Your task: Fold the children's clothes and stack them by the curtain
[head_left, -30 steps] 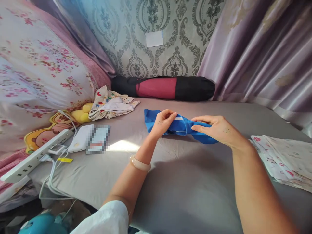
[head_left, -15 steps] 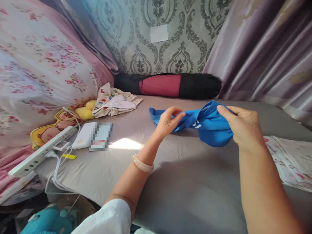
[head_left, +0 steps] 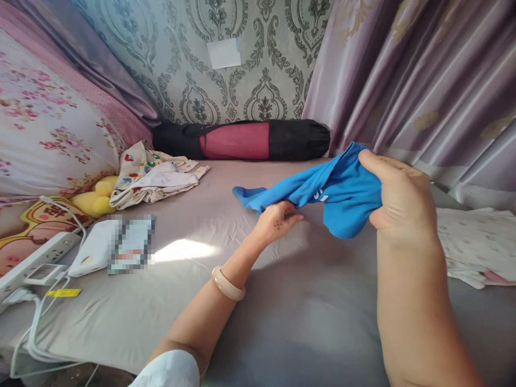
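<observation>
A blue cloth garment (head_left: 306,185) with white lettering hangs bunched above the grey bed sheet; its exact kind is hard to tell from the folds. My right hand (head_left: 403,193) is closed on its right end, thumb on top. Under the middle of the garment is my left hand (head_left: 278,221), wearing a pale bangle (head_left: 228,284) on the wrist. Its thumb stands apart from the loosely curled fingers, which are partly hidden by the cloth, and nothing shows pinched between them. The garment's left end reaches past this hand over the bed.
A black and red rolled bag (head_left: 236,141) lies against the wall. Patterned clothes (head_left: 153,180) are heaped left of centre, and folded floral cloth (head_left: 478,242) lies at right. A white power bank (head_left: 94,247), a blurred phone-like item (head_left: 133,242), cables and a power strip (head_left: 44,255) are at left.
My right hand has lifted the garment's right end slightly. My left hand has dropped from the cloth's front to beneath it. The view has turned right.
</observation>
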`<state>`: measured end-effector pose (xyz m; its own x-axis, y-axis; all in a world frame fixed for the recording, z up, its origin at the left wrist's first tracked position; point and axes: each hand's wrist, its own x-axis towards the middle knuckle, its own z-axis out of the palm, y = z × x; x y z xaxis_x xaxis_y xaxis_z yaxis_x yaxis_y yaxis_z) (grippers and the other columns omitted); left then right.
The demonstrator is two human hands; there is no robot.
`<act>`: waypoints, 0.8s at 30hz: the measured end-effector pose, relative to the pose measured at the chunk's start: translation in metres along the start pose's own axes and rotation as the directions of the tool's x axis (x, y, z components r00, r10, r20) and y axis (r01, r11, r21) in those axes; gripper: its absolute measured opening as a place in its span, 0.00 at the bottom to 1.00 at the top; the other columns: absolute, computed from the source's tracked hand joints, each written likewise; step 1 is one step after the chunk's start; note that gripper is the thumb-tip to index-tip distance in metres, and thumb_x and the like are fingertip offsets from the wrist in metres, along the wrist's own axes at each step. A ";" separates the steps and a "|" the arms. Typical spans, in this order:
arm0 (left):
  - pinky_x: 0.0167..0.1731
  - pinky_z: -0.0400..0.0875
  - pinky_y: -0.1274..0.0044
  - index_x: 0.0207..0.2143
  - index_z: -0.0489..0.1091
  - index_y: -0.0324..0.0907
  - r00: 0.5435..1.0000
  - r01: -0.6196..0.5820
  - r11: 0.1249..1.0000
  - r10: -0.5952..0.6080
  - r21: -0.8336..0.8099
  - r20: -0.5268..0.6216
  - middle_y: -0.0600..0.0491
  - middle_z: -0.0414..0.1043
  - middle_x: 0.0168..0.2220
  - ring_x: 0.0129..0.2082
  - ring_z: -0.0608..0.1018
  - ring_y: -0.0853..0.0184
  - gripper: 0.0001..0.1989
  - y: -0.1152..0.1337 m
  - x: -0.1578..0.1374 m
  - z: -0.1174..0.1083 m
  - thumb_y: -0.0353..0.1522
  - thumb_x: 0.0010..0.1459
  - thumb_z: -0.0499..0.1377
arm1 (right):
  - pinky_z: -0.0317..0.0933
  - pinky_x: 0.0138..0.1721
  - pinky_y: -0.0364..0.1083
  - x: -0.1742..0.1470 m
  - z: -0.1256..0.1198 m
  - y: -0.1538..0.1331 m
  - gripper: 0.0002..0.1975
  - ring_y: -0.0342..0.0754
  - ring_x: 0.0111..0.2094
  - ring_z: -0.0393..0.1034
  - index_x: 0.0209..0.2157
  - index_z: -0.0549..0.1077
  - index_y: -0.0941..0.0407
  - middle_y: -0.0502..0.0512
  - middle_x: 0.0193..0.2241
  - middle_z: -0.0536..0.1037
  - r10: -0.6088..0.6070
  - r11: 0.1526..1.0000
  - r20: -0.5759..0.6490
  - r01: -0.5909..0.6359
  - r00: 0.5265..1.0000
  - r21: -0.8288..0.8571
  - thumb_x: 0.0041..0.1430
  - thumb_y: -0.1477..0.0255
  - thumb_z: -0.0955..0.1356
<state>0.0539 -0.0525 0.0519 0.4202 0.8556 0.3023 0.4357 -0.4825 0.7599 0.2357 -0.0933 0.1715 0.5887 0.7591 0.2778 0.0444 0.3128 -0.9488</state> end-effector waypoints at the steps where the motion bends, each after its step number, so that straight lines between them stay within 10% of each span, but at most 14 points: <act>1: 0.43 0.72 0.69 0.39 0.71 0.42 0.987 0.000 0.999 0.006 0.036 -0.161 0.47 0.76 0.41 0.44 0.77 0.58 0.14 -0.002 0.002 0.000 0.40 0.55 0.65 | 0.70 0.23 0.47 -0.005 0.000 -0.007 0.08 0.52 0.30 0.78 0.26 0.80 0.53 0.50 0.26 0.81 0.020 0.999 -0.027 -0.019 0.999 0.032 0.43 0.65 0.77; 4: 0.52 0.67 0.62 0.47 0.66 0.43 0.908 -0.033 0.992 0.080 0.120 -0.412 0.44 0.72 0.49 0.53 0.72 0.52 0.26 -0.001 0.003 -0.007 0.43 0.48 0.70 | 0.73 0.26 0.49 -0.018 0.000 -0.024 0.05 0.54 0.31 0.78 0.24 0.80 0.52 0.49 0.26 0.81 0.056 0.992 -0.002 -0.056 0.998 0.112 0.45 0.67 0.76; 13: 0.47 0.69 0.70 0.40 0.64 0.44 0.860 -0.103 0.989 0.033 -0.109 -0.509 0.51 0.71 0.42 0.44 0.74 0.64 0.11 0.001 0.001 -0.006 0.26 0.55 0.58 | 0.72 0.28 0.50 -0.026 0.001 -0.034 0.06 0.55 0.34 0.78 0.24 0.79 0.52 0.50 0.25 0.80 0.089 0.987 0.033 -0.092 0.996 0.129 0.45 0.66 0.76; 24: 0.30 0.66 0.79 0.33 0.68 0.42 0.795 -0.185 0.874 -0.136 -0.449 -0.591 0.56 0.69 0.28 0.28 0.72 0.71 0.08 0.013 0.009 -0.038 0.37 0.57 0.62 | 0.69 0.30 0.46 0.007 -0.006 0.005 0.12 0.46 0.29 0.74 0.31 0.82 0.53 0.50 0.28 0.82 -0.060 0.998 -0.102 0.058 0.993 -0.017 0.42 0.64 0.77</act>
<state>0.0332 -0.0442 0.0865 -0.1956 0.8565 0.4776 -0.0545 -0.4957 0.8668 0.2447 -0.0898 0.1683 0.6645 0.6766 0.3172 0.0922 0.3471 -0.9333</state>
